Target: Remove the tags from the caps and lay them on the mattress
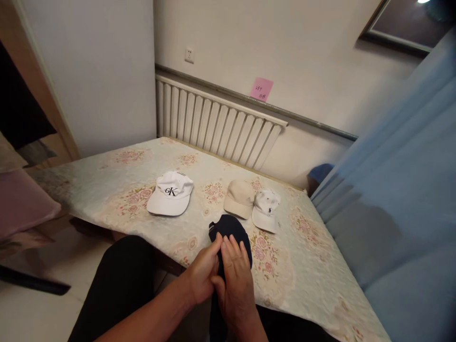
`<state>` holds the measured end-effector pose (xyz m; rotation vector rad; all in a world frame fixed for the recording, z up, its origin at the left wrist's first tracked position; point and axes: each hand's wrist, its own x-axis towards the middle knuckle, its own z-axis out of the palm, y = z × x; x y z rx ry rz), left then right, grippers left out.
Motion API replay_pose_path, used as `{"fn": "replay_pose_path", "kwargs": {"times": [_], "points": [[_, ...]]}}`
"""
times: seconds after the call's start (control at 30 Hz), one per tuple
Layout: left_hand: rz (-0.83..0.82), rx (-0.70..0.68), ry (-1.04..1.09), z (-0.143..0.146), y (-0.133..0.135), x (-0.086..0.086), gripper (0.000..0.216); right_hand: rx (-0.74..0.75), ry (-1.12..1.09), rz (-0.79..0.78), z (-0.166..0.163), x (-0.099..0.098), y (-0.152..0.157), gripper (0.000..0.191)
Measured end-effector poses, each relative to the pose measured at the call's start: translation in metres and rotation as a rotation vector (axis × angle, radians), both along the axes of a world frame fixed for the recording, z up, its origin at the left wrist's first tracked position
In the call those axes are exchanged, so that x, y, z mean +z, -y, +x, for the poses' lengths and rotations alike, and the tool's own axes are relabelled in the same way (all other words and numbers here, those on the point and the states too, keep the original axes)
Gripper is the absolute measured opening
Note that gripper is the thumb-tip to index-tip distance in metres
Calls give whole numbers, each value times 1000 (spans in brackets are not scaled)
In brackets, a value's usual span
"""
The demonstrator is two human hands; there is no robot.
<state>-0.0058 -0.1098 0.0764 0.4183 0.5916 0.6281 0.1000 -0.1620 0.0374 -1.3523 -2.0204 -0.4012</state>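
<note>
A dark navy baseball cap is between my hands at the near edge of the table, its crown pointing away from me. My left hand grips its left side, with the thumb on top. Against the top of the cap press the fingers of my right hand, held close together, its thumb tucked toward the left hand. Both hands hide much of the cap's near part. Beyond them lie a beige cap and a white cap with a small dark emblem, side by side. Farther left sits a white cap with black lettering.
The table has a pale floral cloth. Behind it a white radiator runs along the wall, with a pink note above. A blue curtain hangs at the right. Pink fabric shows at the left.
</note>
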Motion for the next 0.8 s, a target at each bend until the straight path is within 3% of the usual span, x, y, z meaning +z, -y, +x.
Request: {"fn": "replay_pose_path", "kwargs": {"times": [0.13,0.27,0.33,0.43,0.53,0.6,0.8], "points": [[24,78,-15,-3,1,-2,50,-77,-41,-12,14,-8,-6,61],[8,-114,144,-4,3,-4,58,-204,-188,-28,25,-11,-4,54],[20,-98,145,-2,3,-4,57,-240,-219,-11,21,-8,-2,54],[50,27,25,0,2,-3,53,-143,-122,7,7,1,0,59],[25,-5,16,-1,1,0,52,-49,-7,-2,-5,7,-1,63],[14,-21,44,-2,0,2,52,-50,24,-5,-7,8,-2,64],[79,113,26,-5,2,-1,51,-108,-41,-10,13,-2,-7,60]]}}
